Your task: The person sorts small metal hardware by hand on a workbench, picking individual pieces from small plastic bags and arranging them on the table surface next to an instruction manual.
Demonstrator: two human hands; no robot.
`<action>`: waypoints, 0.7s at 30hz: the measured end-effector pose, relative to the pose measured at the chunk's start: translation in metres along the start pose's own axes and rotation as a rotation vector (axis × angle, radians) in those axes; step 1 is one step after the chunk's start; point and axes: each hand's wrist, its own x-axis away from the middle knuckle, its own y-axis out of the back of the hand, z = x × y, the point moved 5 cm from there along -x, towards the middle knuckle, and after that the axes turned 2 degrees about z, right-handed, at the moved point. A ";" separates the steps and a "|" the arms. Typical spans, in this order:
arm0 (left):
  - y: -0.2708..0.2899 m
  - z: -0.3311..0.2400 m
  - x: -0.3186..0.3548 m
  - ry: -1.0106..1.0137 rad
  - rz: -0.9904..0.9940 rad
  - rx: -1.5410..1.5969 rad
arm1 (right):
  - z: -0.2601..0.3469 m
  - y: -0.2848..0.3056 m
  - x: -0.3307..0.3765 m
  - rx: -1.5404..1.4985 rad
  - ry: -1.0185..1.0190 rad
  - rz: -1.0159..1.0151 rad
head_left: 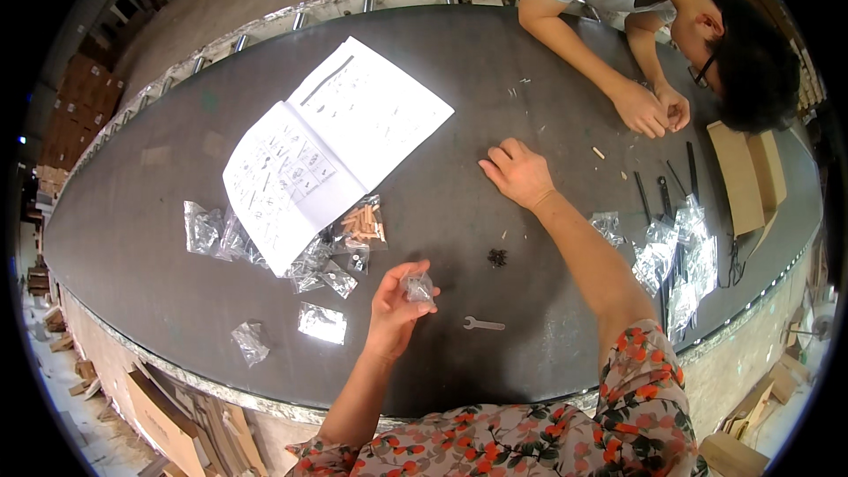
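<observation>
My left hand (395, 307) is closed around a small clear plastic bag (419, 288), raised above the dark table (424, 371). What the bag contains is too small to make out. My right hand (519, 173) rests farther out on the tabletop with its fingers curled down. Anything under those fingers is hidden. Between my forearms lie a pile of small black screws or similar hardware (497, 258) and a flat metal wrench (484, 324). An open instruction booklet (344, 137) with line drawings lies to the left, partly over several clear hardware bags (309, 267).
Wooden dowels (362, 223) fill one bag by the booklet. Loose bags (251, 343) lie near the front-left edge. At the right are black rods (692, 172), plastic wrapping (685, 265) and a cardboard box (749, 177). Across the table, a co-worker's hands (652, 110) are close together.
</observation>
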 end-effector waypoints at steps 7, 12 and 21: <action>-0.016 -0.007 -0.040 -0.035 0.073 0.031 | -0.042 0.019 0.041 -0.426 -0.576 -0.354; -0.019 -0.012 -0.096 -0.063 0.107 0.084 | -0.086 0.026 0.055 -0.638 -0.928 -0.212; -0.052 -0.023 -0.176 -0.141 0.228 0.154 | -0.098 0.030 0.044 -0.455 -0.879 -0.067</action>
